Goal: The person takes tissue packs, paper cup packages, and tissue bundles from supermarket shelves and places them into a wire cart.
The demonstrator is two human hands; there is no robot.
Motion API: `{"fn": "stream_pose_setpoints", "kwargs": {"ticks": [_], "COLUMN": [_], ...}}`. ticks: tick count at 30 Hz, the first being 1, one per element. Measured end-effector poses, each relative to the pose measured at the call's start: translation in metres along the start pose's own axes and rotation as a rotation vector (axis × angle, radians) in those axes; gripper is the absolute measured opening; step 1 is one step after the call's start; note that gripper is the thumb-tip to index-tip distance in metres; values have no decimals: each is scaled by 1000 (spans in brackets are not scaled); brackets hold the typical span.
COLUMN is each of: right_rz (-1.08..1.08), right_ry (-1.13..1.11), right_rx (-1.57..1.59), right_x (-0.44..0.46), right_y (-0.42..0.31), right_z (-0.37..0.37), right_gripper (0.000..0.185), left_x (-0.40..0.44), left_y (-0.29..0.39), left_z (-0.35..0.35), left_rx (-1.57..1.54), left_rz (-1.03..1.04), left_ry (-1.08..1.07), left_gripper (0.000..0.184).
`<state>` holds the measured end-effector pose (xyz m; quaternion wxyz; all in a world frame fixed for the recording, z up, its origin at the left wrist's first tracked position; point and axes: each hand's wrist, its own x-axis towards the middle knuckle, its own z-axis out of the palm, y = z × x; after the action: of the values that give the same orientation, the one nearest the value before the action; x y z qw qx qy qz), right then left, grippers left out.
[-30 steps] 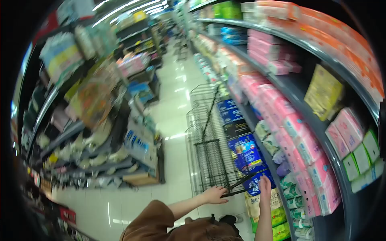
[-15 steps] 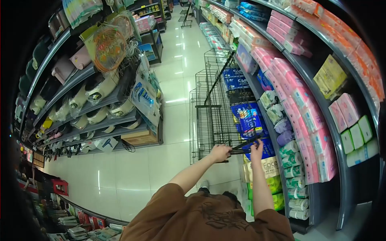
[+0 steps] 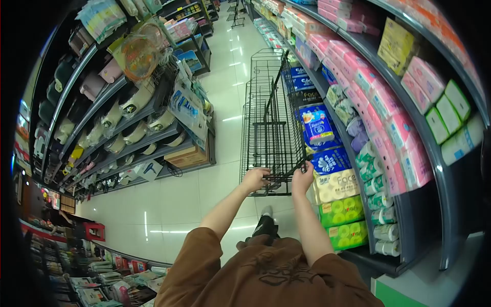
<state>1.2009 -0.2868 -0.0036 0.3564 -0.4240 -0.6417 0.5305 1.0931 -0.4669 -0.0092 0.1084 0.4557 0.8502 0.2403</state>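
A tall black wire rack (image 3: 268, 107) stretches away along the aisle floor, close beside the right-hand shelving. Its near end is between my hands. My left hand (image 3: 257, 180) is closed around the black bars at the near left. My right hand (image 3: 303, 179) is closed on the near right corner, with its fingertips around a dark bar. Part of each grip is hidden behind the fingers. Just to the right of my right hand lie packs of tissue: a blue pack (image 3: 329, 160) and a beige pack (image 3: 337, 186).
Green packs (image 3: 340, 210) and pink packs (image 3: 376, 120) fill the right shelving. On the left, a shelf unit (image 3: 192, 158) holds pale cookers (image 3: 137, 100), its corner jutting toward the aisle. A red crate (image 3: 94, 231) sits at lower left. Another black rack (image 3: 237, 18) stands far ahead.
The rack has swung straighter along the aisle, and its near end has moved left with both my hands. A foot has come forward beneath my arms. The view has turned slightly.
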Motion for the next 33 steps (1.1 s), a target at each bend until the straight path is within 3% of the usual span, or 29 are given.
{"fn": "stream_pose_setpoints", "kwargs": {"ticks": [9, 11, 13, 16, 19, 20, 23, 25, 26, 27, 29, 30, 33], "right_rz": [3, 26, 51, 97, 120, 152, 206, 73, 245, 263, 306, 341, 614], "right_ry": [54, 89, 107, 182, 236, 262, 407, 588, 629, 666, 745, 692, 608], "right_rx": [75, 73, 117, 122, 123, 75, 74, -3, -192, -232, -317, -552, -843], "right_x": [23, 25, 13, -7, -40, -50, -78, -93, -100, -106, -118, -124, -123], "right_y": [34, 52, 46, 76, 79, 81, 72, 80, 59, 53, 45, 33, 14], "right_z": [-160, -197, -236, -291, -341, -355, -381, -385, -382, -373, -349, -339, -328], "right_gripper": [37, 32, 32, 38, 42, 43, 48, 52, 59, 61, 64, 59, 50], "left_x": [-17, -30, -45, -65, -59, -47, 7, 63, 93, 128, 183, 200, 230], "left_y": [159, 193, 217, 271, 300, 302, 254, 203, 182, 159, 115, 96, 37], "left_z": [87, 112, 136, 124, 83, 67, 57, 54, 50, 43, 37, 37, 68], "left_rx": [-88, -93, -74, -124, -463, -421, -257, -116, -16, 42, 276, 395, 542], "left_rz": [112, 174, 196, 273, 369, 422, 529, 524, 576, 666, 704, 699, 657], "left_ry": [-27, 45, -60, -230, -492, -431, -276, -208, -115, -79, -102, -144, -348], "left_gripper": [23, 26, 41, 55, 65, 54, 40, 40, 40, 43, 53, 57, 68]}}
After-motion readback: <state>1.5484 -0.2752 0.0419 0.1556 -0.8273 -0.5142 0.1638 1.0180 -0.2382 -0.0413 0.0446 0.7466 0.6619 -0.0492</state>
